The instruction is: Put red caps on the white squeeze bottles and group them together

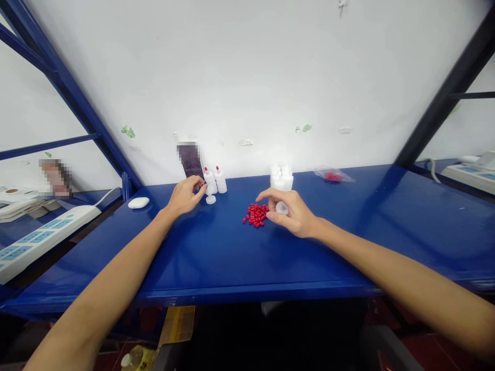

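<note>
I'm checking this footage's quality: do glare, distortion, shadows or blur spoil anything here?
In the head view, the white bottle cluster looks overexposed, its outlines merging; the left blue post slants outward, probably wide-angle stretch; soft shadows streak the blue tabletop; mosaic blocks obscure the dark upright panel.

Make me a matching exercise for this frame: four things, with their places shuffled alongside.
Things:
1. Small red caps
2. Red-tipped white bottles
3. Clear plastic bag
4. White earbud case

Places:
A. Farthest right of the four
B. Left of the left hand
C. Just left of the right hand
D. Just right of the left hand

Pairs: 1-C, 2-D, 3-A, 4-B
</note>
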A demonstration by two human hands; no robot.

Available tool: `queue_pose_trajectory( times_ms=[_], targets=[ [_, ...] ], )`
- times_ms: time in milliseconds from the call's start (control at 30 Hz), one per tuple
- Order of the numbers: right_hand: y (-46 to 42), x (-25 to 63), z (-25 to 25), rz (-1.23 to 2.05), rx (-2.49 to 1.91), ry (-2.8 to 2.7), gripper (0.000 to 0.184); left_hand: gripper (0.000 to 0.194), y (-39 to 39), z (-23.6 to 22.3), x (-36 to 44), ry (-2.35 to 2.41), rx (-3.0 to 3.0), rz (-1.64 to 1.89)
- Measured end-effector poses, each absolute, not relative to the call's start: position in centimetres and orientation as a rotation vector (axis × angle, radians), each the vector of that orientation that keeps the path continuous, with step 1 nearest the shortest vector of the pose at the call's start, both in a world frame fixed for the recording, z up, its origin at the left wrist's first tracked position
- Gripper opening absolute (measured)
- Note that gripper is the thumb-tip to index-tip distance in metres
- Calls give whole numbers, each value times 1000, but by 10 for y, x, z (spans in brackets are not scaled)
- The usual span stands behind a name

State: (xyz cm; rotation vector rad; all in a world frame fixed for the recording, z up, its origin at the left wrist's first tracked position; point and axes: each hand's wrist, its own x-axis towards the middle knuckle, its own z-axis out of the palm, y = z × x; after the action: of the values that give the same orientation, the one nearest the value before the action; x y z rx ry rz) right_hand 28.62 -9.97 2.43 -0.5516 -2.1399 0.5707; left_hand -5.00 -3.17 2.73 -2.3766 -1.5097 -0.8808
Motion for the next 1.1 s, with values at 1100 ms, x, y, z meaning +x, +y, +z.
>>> queue_pose_trajectory(
  times_ms=[1100],
  targets=[
    [-83,262,17,1276,-688,-1763,29,32,-79,19,51,-1215,-2908,-1435]
  ],
)
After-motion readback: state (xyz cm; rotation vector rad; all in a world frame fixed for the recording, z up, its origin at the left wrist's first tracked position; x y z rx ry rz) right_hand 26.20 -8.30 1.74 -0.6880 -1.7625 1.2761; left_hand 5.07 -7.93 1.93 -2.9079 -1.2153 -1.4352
